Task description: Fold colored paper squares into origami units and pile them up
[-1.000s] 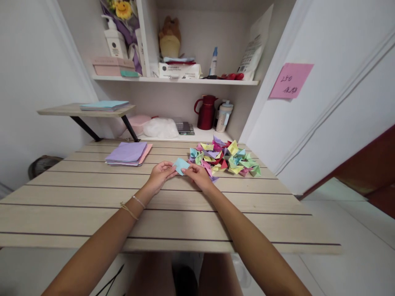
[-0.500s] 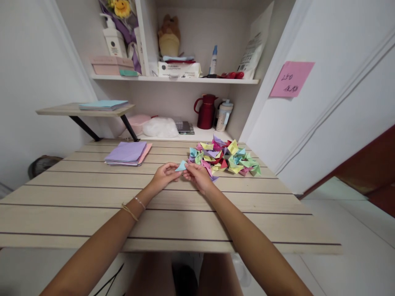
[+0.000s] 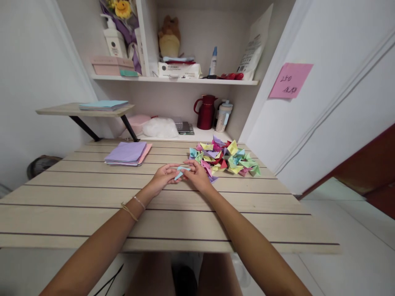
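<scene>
Between my two hands is a small folded piece of light blue paper (image 3: 180,173), held just above the table. My left hand (image 3: 164,177) pinches its left side with thumb and fingers. My right hand (image 3: 196,176) grips the right side, its thumb pressing on the paper and partly covering it. Just beyond and to the right lies a pile of folded paper boats (image 3: 236,159) in yellow, green, pink, purple, red and blue. A stack of purple and pink paper sheets (image 3: 127,153) lies further back on the left.
The slatted wooden table (image 3: 185,224) spans the view. On a small raised shelf (image 3: 58,109) lie light blue sheets (image 3: 103,105). A red jug (image 3: 206,113) and a pale tumbler (image 3: 224,116) stand behind the pile. A pink note (image 3: 290,81) hangs on the right wall.
The blue paper has turned from an upright triangle to a narrow, bent shape. My right hand has shifted its fingers, with the thumb now over the paper. The pile and stack stay put.
</scene>
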`<state>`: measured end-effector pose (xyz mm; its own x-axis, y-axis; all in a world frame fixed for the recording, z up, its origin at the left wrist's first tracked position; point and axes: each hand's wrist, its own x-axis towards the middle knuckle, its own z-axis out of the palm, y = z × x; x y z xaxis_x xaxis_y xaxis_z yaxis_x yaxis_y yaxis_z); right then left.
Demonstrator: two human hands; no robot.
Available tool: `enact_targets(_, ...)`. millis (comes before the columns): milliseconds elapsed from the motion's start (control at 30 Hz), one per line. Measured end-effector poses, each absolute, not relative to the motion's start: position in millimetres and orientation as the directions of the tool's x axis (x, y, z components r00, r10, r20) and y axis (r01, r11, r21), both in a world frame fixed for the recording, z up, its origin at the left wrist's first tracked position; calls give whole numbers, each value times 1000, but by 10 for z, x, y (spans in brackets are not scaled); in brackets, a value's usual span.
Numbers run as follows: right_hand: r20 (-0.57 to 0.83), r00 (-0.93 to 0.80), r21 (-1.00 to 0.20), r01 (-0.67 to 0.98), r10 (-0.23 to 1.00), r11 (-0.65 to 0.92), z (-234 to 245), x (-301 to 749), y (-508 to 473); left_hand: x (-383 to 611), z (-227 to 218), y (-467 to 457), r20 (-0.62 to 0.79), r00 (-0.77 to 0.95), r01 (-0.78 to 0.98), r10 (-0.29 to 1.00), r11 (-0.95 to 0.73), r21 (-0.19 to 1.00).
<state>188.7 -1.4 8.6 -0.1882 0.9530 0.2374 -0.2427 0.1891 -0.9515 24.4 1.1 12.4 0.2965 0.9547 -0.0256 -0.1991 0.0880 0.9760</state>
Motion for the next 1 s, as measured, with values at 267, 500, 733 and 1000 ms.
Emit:
enact_targets(267,233,-211,-938,-305,949,162,118,1871,-14,212,97,33,-7,233,-277,973,73,958)
enact_targets(500,209,-166,-964,-202,964,175,94,1879,1,241,108,29,-13,213,-223,977,62,973)
enact_targets(733,421,-19,-899,125,907,420,56,1899,4,292,82,-10,-71,274,-190,959,126,974)
enact_targets(1000,611,-81,-730,327,788,600,115,1909,-61,340,92,-65,-83,398,-217,914,181,959)
